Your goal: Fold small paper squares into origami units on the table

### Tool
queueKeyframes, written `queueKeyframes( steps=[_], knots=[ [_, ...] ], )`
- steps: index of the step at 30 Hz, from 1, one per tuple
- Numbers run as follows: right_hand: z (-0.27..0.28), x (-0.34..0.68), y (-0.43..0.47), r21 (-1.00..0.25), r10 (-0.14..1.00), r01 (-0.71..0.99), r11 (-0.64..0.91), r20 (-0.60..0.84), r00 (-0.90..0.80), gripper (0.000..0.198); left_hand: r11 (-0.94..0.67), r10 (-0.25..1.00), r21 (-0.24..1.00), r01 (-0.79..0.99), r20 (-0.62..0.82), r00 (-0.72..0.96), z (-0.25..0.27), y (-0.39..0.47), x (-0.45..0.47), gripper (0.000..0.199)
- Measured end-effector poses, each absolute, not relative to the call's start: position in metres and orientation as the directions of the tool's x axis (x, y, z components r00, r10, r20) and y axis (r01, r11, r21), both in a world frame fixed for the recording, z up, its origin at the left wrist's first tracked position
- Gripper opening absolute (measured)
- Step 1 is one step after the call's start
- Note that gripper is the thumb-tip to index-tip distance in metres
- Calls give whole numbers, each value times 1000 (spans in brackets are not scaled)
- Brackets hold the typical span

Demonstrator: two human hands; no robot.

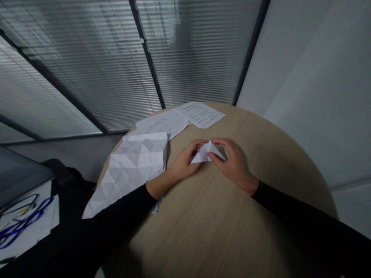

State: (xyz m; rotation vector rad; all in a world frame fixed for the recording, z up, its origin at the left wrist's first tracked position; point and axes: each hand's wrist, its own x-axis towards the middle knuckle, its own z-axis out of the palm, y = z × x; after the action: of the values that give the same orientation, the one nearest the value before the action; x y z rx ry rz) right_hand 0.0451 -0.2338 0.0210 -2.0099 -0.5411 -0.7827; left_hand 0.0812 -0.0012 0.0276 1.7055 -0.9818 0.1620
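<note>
A small piece of folded white paper [203,154], roughly triangular with a raised peak, is held between both hands just above the table. My left hand [187,159] grips its left side, fingers behind and thumb low at the near edge. From the other side, my right hand [233,160] pinches it, thumb on the front face and index finger at the top. The fingers partly cover the paper's back. Left of my left forearm lies a large creased white sheet [139,158] with a pattern of triangular folds.
Printed paper sheets [203,114] lie along the far edge of the round wooden table [185,227]. Beyond it stand a glass partition with blinds [197,69] and a grey wall [319,77]. At the lower left, a blue cord [29,219] rests on white papers beside something dark.
</note>
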Motion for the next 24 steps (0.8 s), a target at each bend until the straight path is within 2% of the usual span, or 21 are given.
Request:
queueKeyframes(
  steps=[3,9,19,24],
  knots=[
    [25,45,-235,-528,67,655,-540,750,659,30,-61,-501,740,-670,558,662,25,-2,83,48],
    [26,43,-235,-510,60,640,-575,754,654,27,-110,-484,727,-677,556,676,26,0,83,35],
    [26,41,-235,-415,120,668,-618,790,602,42,-54,-403,765,-641,571,715,17,-2,89,29],
    [27,42,-236,-333,146,689,-643,831,537,39,-56,-383,790,-610,547,744,17,-2,90,22]
  ],
)
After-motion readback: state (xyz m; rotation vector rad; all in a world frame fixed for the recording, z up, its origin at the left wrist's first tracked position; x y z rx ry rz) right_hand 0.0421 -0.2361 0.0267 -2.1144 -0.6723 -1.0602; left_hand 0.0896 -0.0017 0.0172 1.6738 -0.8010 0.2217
